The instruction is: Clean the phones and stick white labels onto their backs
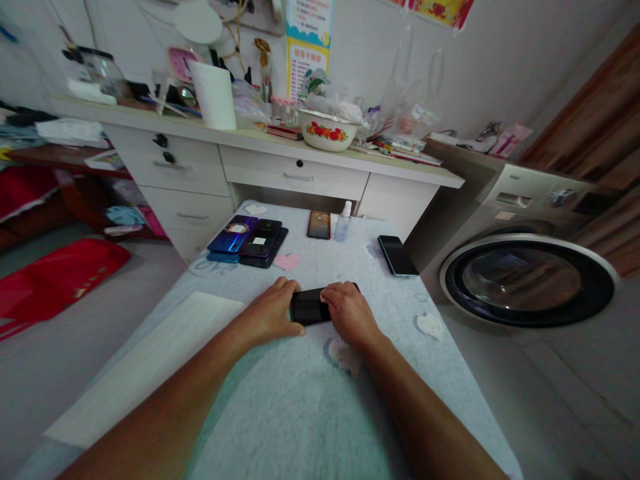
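A black smartphone (307, 307) lies sideways on the cloth-covered table, its dark glossy face up. My left hand (273, 312) grips its left end, thumb at the near edge and fingers at the far edge. Over the phone's right part, my right hand (352, 312) is closed, its bent fingertips pressed down on the screen. A small pale bit shows at those fingertips; what it is I cannot make out. Beyond the hands stand a clear spray bottle (343, 223) with a white cap and, beside it, a brownish phone or phone case (319, 225).
Several stacked phones (260, 239) lie at the table's far left. Another dark phone (397, 256) rests near the right edge. A long white sheet (150, 367) lies along the left side. Behind are a white drawer desk (295, 163) and, at right, a washing machine (525, 200).
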A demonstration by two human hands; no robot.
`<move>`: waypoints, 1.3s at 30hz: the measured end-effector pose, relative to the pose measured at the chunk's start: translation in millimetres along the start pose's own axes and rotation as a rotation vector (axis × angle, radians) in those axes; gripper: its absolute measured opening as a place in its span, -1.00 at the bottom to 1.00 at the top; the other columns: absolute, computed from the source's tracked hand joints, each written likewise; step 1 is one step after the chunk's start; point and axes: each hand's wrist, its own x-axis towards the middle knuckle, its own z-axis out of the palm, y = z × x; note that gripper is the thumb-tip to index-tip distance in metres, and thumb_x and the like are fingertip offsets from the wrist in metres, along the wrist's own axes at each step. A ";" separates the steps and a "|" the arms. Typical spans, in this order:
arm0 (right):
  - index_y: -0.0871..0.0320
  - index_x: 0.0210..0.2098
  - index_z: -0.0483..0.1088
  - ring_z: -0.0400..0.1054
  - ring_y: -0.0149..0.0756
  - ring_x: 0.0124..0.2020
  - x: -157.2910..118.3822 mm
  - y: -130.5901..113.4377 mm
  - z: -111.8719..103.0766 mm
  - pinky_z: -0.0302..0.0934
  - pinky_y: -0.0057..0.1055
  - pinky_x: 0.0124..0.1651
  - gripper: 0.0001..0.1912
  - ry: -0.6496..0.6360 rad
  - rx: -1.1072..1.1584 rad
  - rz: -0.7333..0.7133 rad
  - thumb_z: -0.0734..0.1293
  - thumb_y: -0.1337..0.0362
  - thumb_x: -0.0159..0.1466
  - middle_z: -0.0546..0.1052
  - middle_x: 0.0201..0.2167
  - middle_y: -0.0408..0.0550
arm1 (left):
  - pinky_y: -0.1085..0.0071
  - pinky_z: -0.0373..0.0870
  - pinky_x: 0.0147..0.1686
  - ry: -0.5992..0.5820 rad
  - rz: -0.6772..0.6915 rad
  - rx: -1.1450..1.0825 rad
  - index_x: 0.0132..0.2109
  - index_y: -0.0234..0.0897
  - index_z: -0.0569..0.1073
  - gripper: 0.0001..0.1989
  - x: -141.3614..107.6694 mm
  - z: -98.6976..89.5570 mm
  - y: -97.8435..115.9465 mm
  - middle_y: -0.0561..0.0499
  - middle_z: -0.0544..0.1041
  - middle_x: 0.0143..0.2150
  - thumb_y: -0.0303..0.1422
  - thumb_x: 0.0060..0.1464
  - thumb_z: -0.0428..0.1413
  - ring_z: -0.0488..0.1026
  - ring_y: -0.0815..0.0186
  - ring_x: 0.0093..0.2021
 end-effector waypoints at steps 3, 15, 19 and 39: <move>0.14 -0.20 0.49 0.26 -0.30 -0.15 1.2 -0.1 -0.5 0.11 -0.42 -0.04 -0.74 -0.009 0.008 -0.012 0.18 0.46 0.30 0.51 -0.18 -0.06 | 0.31 0.31 -0.16 -0.005 -0.002 0.003 -0.10 -0.23 0.29 -0.47 -0.6 -1.2 1.1 -0.03 0.29 -0.11 -0.19 -0.26 0.23 0.35 0.14 -0.10; 0.15 -0.23 0.50 0.29 -0.30 -0.12 -2.4 22.9 -4.9 0.10 -0.44 -0.01 -0.76 0.094 -0.008 0.171 0.19 0.42 0.31 0.52 -0.21 -0.03 | 0.27 0.31 -0.13 0.002 -0.019 -0.015 -0.08 -0.22 0.30 -0.47 -0.7 -0.9 1.2 -0.04 0.31 -0.10 -0.19 -0.26 0.22 0.36 0.12 -0.08; 0.14 -0.24 0.50 0.30 -0.30 -0.13 -4.5 30.3 -8.2 0.09 -0.44 -0.03 -0.75 0.110 -0.021 0.242 0.18 0.42 0.31 0.53 -0.23 -0.04 | 0.28 0.32 -0.14 -0.002 -0.011 -0.016 -0.09 -0.24 0.30 -0.47 0.3 -0.5 0.2 -0.04 0.30 -0.11 -0.20 -0.26 0.21 0.36 0.12 -0.08; 0.17 -0.25 0.50 0.30 -0.24 -0.15 -10.2 25.3 -13.3 0.11 -0.40 -0.04 -0.74 0.093 -0.063 0.308 0.18 0.43 0.30 0.52 -0.24 0.03 | 0.30 0.32 -0.14 -0.012 -0.024 -0.018 -0.09 -0.20 0.29 -0.47 -1.7 -3.3 3.2 -0.03 0.31 -0.09 -0.20 -0.25 0.24 0.35 0.12 -0.07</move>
